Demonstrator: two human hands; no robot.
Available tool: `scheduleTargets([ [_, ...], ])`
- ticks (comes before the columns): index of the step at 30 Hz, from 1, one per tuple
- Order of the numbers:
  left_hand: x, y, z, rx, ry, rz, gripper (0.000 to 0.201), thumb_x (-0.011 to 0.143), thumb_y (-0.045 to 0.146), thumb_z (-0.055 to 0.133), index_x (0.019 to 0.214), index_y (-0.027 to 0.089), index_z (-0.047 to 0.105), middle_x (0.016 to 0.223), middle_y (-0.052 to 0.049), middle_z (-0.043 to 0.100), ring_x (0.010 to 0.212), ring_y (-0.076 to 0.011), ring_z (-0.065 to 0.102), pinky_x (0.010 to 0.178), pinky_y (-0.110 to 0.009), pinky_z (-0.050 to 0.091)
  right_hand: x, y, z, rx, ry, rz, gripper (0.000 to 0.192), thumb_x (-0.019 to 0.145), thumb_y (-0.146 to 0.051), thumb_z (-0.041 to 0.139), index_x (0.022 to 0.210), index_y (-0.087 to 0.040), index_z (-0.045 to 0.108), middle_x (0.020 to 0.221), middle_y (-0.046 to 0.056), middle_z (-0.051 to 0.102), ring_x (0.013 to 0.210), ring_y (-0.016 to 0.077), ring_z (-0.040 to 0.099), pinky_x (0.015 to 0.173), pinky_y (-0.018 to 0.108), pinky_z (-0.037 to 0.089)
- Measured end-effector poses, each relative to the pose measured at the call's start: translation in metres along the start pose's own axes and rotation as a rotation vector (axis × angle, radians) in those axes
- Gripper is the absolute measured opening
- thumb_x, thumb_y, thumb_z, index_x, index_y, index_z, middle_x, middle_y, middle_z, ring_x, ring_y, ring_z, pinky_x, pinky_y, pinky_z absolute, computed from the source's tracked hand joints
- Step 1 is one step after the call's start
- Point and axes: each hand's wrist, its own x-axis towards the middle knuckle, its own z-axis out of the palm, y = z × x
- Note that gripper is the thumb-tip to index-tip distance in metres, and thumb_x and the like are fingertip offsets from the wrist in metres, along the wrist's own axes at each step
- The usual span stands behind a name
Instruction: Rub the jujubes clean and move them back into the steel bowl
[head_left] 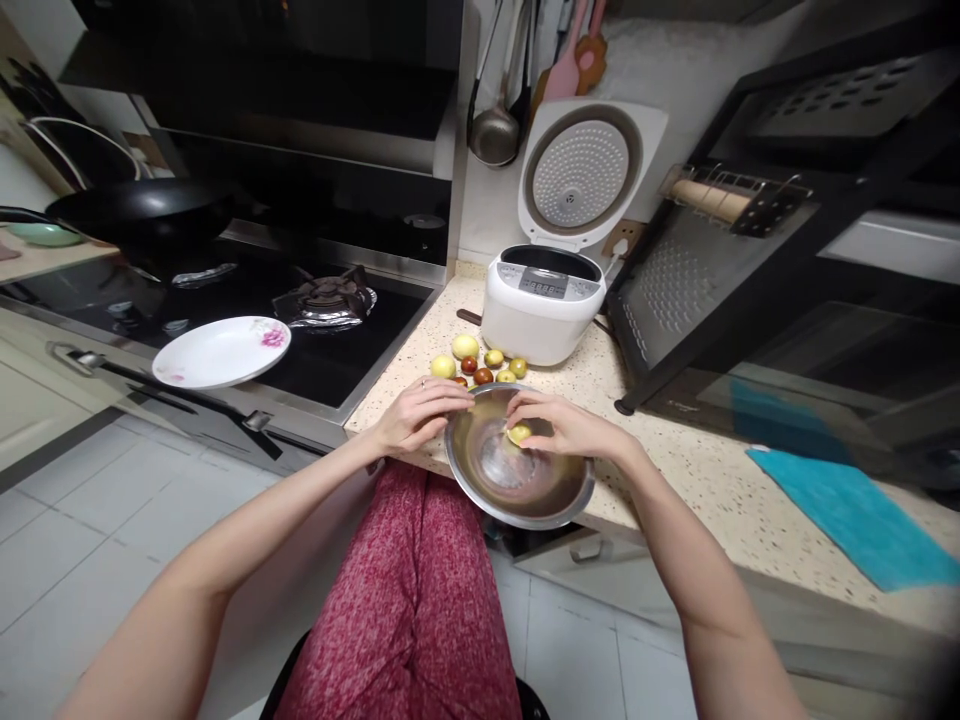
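A round stainless steel bowl [525, 505] sits at the counter's front edge, its near side jutting past the edge. My right hand [566, 425] reaches inside it, thumb and fingers closed around a small yellow-green fruit [519, 433]. At the bowl's left rim, my left hand [421, 412] has its fingers stretched out and thumb apart, with nothing visible in it. Just behind the bowl lie several small fruits: a pale yellow one [465, 347], a reddish-brown one [469, 365] and a green one [517, 367] among them. The bowl partly hides the nearest.
A white rice cooker [540, 330] with its lid raised stands behind the fruits. Left, a white plate [217, 355] overhangs the hob's front edge and a black wok [142, 215] sits on the hob. Right are a black rack [637, 320] and a teal cloth [855, 515].
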Motion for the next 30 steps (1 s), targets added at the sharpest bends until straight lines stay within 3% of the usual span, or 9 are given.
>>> scheduleTargets([
  [3, 0.000, 0.000, 0.001, 0.009, 0.115, -0.178, 0.042, 0.103, 0.016, 0.045, 0.141, 0.020, 0.062, 0.131, -0.013, 0.073, 0.125, -0.0262, 0.067, 0.106, -0.049, 0.054, 0.000, 0.000, -0.001, 0.028, -0.018, 0.004, 0.022, 0.099, -0.036, 0.066, 0.112, -0.020, 0.074, 0.116, 0.009, 0.070, 0.105, 0.0239, 0.068, 0.098, 0.041, 0.053],
  [5, 0.000, -0.001, 0.001, -0.015, 0.129, -0.253, 0.042, 0.100, 0.012, 0.044, 0.136, 0.020, 0.064, 0.128, -0.012, 0.073, 0.123, -0.0260, 0.068, 0.107, -0.049, 0.055, 0.000, 0.000, -0.001, 0.038, -0.029, 0.006, 0.022, 0.100, -0.036, 0.066, 0.113, -0.020, 0.073, 0.115, 0.009, 0.071, 0.104, 0.0236, 0.069, 0.097, 0.041, 0.053],
  [11, -0.001, -0.010, -0.014, -0.113, -0.029, -0.231, 0.034, 0.098, 0.016, 0.053, 0.130, 0.019, 0.067, 0.126, -0.013, 0.074, 0.119, -0.0250, 0.069, 0.106, -0.046, 0.057, -0.002, 0.002, -0.004, 0.075, -0.015, 0.010, 0.027, 0.098, -0.042, 0.069, 0.113, -0.020, 0.075, 0.115, 0.010, 0.073, 0.104, 0.0243, 0.070, 0.098, 0.040, 0.053],
  [16, -0.005, -0.021, -0.031, -0.051, -0.141, -0.182, 0.027, 0.096, 0.032, 0.069, 0.119, 0.018, 0.072, 0.115, -0.013, 0.075, 0.108, -0.0250, 0.072, 0.096, -0.042, 0.060, -0.001, 0.003, -0.005, 0.097, -0.008, 0.014, 0.030, 0.097, -0.046, 0.071, 0.113, -0.021, 0.077, 0.114, 0.009, 0.074, 0.103, 0.0232, 0.070, 0.097, 0.039, 0.054],
  [22, -0.010, -0.027, -0.031, 0.009, -0.229, -0.260, 0.034, 0.095, 0.041, 0.071, 0.120, 0.018, 0.072, 0.112, -0.012, 0.077, 0.100, -0.0227, 0.074, 0.091, -0.036, 0.059, 0.000, 0.001, -0.004, 0.098, -0.019, -0.014, 0.029, 0.097, -0.043, 0.071, 0.117, -0.022, 0.078, 0.117, 0.009, 0.074, 0.105, 0.0230, 0.071, 0.097, 0.038, 0.054],
  [26, -0.011, -0.025, -0.029, 0.016, -0.177, -0.266, 0.033, 0.094, 0.039, 0.074, 0.119, 0.018, 0.072, 0.113, -0.012, 0.078, 0.100, -0.0226, 0.075, 0.090, -0.035, 0.060, 0.000, 0.001, 0.000, 0.090, -0.047, -0.009, 0.030, 0.098, -0.039, 0.070, 0.123, -0.024, 0.078, 0.123, 0.010, 0.073, 0.109, 0.0232, 0.071, 0.098, 0.039, 0.054],
  [30, -0.010, -0.022, -0.027, 0.054, -0.027, -0.208, 0.034, 0.093, 0.033, 0.075, 0.122, 0.017, 0.071, 0.111, -0.012, 0.079, 0.102, -0.0229, 0.075, 0.092, -0.038, 0.061, 0.000, 0.001, 0.003, 0.069, -0.024, -0.018, 0.028, 0.097, -0.038, 0.071, 0.120, -0.024, 0.079, 0.119, 0.009, 0.076, 0.107, 0.0231, 0.072, 0.096, 0.038, 0.055],
])
